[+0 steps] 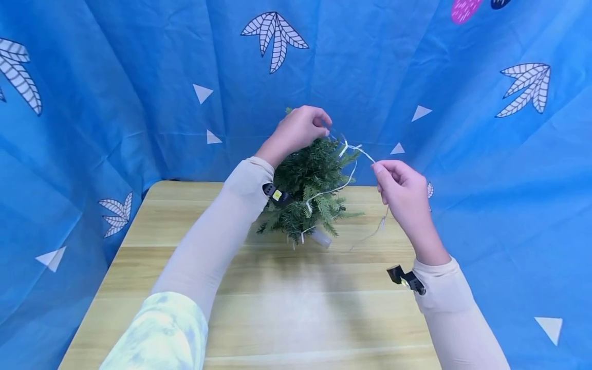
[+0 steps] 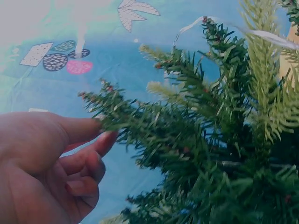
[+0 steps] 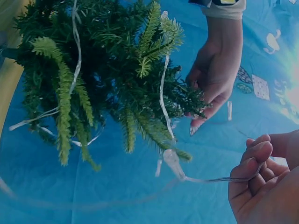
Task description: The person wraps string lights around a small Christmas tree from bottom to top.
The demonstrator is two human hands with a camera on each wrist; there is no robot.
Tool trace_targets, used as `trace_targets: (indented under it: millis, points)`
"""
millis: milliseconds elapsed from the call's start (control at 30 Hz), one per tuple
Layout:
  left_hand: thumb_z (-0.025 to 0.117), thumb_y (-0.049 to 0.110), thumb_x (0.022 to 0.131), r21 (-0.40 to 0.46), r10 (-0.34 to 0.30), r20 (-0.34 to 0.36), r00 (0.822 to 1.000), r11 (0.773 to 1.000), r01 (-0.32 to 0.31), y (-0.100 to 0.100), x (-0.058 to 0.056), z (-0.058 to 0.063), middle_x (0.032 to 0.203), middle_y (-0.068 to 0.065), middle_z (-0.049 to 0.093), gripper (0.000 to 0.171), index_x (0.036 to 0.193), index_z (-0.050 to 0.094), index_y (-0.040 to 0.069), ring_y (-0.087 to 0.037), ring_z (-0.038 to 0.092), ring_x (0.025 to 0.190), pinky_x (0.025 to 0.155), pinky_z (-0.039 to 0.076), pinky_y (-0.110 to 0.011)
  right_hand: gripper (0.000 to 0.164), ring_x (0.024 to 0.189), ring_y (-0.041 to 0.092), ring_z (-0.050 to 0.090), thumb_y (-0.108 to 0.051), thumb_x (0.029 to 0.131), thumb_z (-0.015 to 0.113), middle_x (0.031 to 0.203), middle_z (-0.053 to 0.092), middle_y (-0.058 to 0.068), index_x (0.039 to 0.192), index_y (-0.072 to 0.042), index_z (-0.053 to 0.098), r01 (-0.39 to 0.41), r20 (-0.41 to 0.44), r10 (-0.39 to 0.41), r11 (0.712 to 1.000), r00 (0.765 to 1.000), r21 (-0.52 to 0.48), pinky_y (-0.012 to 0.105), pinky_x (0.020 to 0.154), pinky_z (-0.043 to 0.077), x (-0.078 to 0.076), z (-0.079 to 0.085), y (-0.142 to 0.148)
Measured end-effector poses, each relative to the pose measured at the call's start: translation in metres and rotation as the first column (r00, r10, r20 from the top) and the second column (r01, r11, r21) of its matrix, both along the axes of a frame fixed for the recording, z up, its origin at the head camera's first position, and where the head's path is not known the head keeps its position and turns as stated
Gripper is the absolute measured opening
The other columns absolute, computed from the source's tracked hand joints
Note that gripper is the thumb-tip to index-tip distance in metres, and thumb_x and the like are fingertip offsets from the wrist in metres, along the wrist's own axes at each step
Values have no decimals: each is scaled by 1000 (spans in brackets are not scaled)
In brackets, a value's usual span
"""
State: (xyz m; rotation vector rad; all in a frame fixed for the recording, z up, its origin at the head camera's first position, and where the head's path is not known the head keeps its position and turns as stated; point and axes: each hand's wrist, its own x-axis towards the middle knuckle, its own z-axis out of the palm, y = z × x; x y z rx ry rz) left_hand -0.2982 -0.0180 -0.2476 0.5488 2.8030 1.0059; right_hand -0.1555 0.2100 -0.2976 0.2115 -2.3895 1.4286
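A small artificial Christmas tree [image 1: 310, 180] stands at the back of the table, with white string lights [image 1: 330, 191] draped over its branches. The left hand [image 1: 302, 126] reaches over the treetop, thumb and index finger pinched together at a branch tip [image 2: 112, 109], where a thin strand of the lights runs. To the right of the tree, the right hand [image 1: 402, 187] pinches the light wire between thumb and fingers. From there the wire passes to a clear bulb [image 3: 172, 163] by the tree, and a loose end hangs down toward the table.
The light wooden table [image 1: 296, 308] reaches back to a blue patterned curtain [image 1: 361, 67] behind and at both sides. A pale, translucent cylinder-like piece [image 1: 320, 238] shows under the lowest branches. Both wrists carry small black cameras.
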Motion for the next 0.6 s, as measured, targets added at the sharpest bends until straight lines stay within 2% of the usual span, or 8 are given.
trace_targets:
  millis: [133, 200, 300, 400, 467, 600]
  points:
    - [62, 32, 101, -30, -11, 13, 1000, 999, 12, -9, 4, 1, 118, 11, 67, 32, 134, 63, 30, -10, 61, 102, 95, 43, -39, 31, 55, 18, 52, -41, 101, 60, 73, 59, 7, 108, -13, 72, -4, -12, 4, 1000, 1000, -1, 28, 53, 44, -7, 3, -5]
    - [62, 33, 101, 0, -42, 11, 999, 999, 42, -10, 7, 1, 121, 11, 66, 34, 135, 62, 31, -9, 60, 105, 96, 43, -39, 32, 55, 18, 52, -42, 100, 60, 73, 59, 6, 108, -13, 72, -4, -12, 4, 1000, 1000, -1, 28, 54, 45, -11, 5, -7]
    - [64, 32, 100, 88, -144, -14, 989, 985, 145, -9, 10, 0, 126, 5, 65, 35, 135, 63, 27, -11, 58, 111, 96, 45, -36, 34, 55, 18, 52, -44, 100, 60, 73, 59, 8, 108, -13, 72, -12, -4, 12, 1000, 1000, -8, 28, 54, 45, -17, 7, -11]
    - [65, 31, 100, 153, -254, -47, 966, 954, 258, -6, 14, 2, 131, 2, 64, 35, 133, 66, 23, -11, 56, 117, 96, 47, -31, 35, 55, 17, 52, -45, 100, 60, 74, 60, 10, 108, -13, 72, -19, 7, 19, 1000, 1000, -11, 27, 53, 45, -22, 8, -14]
    - [65, 33, 99, 149, -287, -69, 955, 944, 295, -4, 16, 3, 132, 3, 64, 34, 131, 68, 22, -10, 55, 121, 99, 47, -29, 35, 55, 17, 52, -45, 100, 60, 74, 60, 10, 108, -12, 72, -22, 10, 22, 1000, 1000, -14, 27, 52, 45, -25, 10, -17]
    - [67, 34, 98, 45, -265, -84, 961, 962, 270, -3, 18, 8, 127, 9, 66, 26, 123, 72, 27, -8, 56, 116, 96, 47, -30, 36, 56, 17, 52, -45, 100, 60, 74, 60, 5, 109, -12, 71, -35, 17, 35, 999, 999, -15, 27, 53, 45, -29, 13, -21]
